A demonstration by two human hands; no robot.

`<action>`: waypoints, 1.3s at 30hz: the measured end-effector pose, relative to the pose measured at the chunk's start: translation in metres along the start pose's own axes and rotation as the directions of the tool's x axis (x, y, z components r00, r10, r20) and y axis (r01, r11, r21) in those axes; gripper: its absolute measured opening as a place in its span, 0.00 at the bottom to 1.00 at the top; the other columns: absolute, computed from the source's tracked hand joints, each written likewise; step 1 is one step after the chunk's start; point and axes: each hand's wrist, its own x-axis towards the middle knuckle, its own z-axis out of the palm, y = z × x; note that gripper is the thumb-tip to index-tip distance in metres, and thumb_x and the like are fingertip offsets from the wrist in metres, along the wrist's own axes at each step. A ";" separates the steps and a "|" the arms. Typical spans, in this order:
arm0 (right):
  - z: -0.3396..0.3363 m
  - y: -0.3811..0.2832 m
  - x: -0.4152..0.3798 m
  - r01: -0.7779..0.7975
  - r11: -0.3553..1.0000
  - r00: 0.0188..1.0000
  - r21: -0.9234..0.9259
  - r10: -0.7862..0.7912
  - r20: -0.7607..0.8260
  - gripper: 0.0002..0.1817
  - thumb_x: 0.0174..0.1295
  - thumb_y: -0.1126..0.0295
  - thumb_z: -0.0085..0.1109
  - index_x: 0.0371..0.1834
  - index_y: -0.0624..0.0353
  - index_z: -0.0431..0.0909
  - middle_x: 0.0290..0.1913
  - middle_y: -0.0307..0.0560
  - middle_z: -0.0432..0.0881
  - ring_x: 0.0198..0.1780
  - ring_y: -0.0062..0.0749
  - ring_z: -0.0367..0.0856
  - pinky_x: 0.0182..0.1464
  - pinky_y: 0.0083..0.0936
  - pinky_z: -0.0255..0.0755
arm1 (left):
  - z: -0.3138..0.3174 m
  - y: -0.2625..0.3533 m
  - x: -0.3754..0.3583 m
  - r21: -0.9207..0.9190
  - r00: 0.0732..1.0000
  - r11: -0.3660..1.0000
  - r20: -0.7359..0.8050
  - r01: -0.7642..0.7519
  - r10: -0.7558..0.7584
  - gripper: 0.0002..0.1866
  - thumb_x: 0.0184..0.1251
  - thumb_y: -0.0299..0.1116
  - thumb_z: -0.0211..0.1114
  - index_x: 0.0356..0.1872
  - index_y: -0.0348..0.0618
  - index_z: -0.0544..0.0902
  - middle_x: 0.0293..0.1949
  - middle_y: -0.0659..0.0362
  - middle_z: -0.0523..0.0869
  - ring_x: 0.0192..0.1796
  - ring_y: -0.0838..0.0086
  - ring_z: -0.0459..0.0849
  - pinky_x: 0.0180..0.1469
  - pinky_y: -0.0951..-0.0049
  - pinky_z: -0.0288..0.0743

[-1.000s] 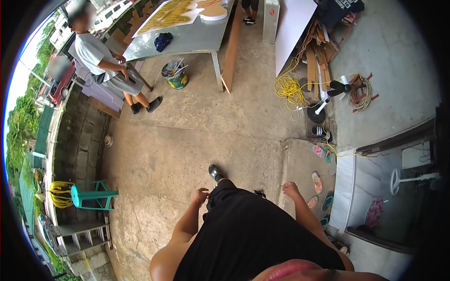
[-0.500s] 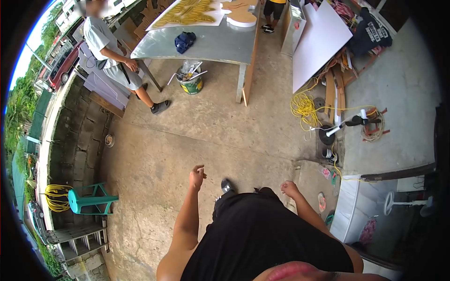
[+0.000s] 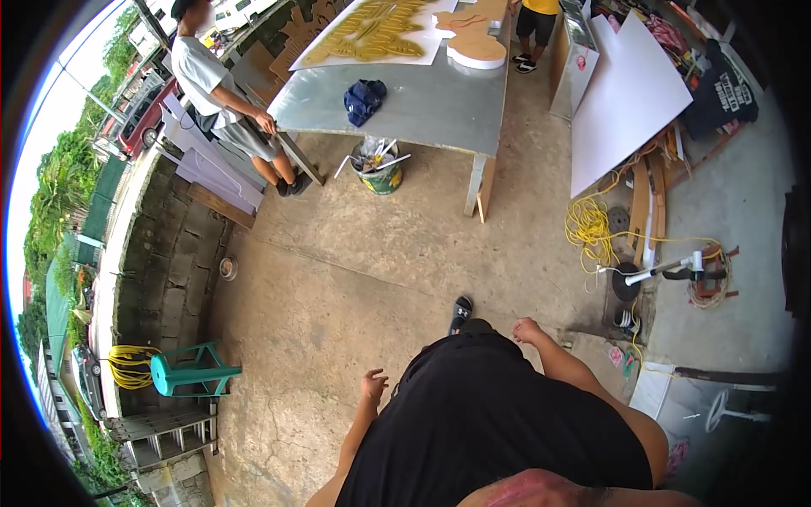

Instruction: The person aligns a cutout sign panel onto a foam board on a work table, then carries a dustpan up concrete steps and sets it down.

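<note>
My left hand (image 3: pixel 373 385) hangs beside my body over the concrete floor (image 3: pixel 312 338). Its fingers are loosely bent and apart, with nothing in them. On the other side, my right hand (image 3: pixel 529 330) is held a little out from my waist, empty, its fingers slightly curled and not pressed into a fist. Neither hand touches anything. One of my feet, in a dark slide sandal (image 3: pixel 461 313), is forward on the floor. A metal-topped table (image 3: pixel 431 110) stands ahead, bearing a dark blue cloth (image 3: pixel 364 102) and a white panel with a yellow painted pattern (image 3: pixel 380 32).
A person (image 3: pixel 203 76) stands at the table's left, a hand by its edge; another person (image 3: pixel 536 29) is behind. A bucket of scraps (image 3: pixel 380 179) sits by the table. Yellow cord (image 3: pixel 589 230) and a white sheet (image 3: pixel 629 110) lie right, a green stool (image 3: pixel 190 376) left.
My view has moved forward, and the surroundings have shifted right and down. My left hand has swung back and my right hand forward. The person at left has brought their feet closer together.
</note>
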 end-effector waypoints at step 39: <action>-0.211 -0.444 0.274 0.320 0.947 0.852 0.027 -0.275 -0.445 0.06 0.50 0.69 0.58 0.29 0.58 0.78 0.28 0.46 0.82 0.31 0.33 0.81 0.36 0.27 0.74 | 0.013 0.534 0.384 -0.032 0.962 0.975 0.162 -0.219 0.222 0.19 0.52 0.19 0.56 0.48 0.33 0.74 0.33 0.48 0.82 0.32 0.69 0.82 0.34 0.73 0.77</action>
